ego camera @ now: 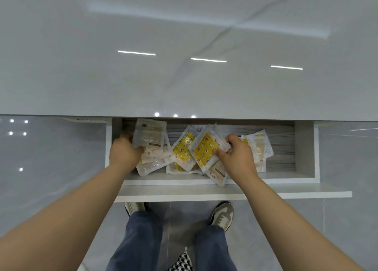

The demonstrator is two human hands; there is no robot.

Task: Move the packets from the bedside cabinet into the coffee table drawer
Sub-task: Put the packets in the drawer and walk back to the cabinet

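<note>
The coffee table drawer (304, 148) stands pulled open below the glossy grey table top. Inside it lie several clear plastic packets, some with yellow patterned fronts (182, 152), others pale-side up at the right (259, 148). My left hand (124, 152) is inside the drawer at its left end, gripping a pale packet (149, 134) held upright over a small pile. My right hand (237, 154) is at the drawer's middle, pinching a yellow packet (205, 150) with other packets bunched behind and below it.
The grey marble-look table top (184, 56) fills the upper half of the view. The drawer's white front panel (225, 193) juts toward me at shin height. My legs and two shoes (223, 215) stand on the grey tiled floor right below it.
</note>
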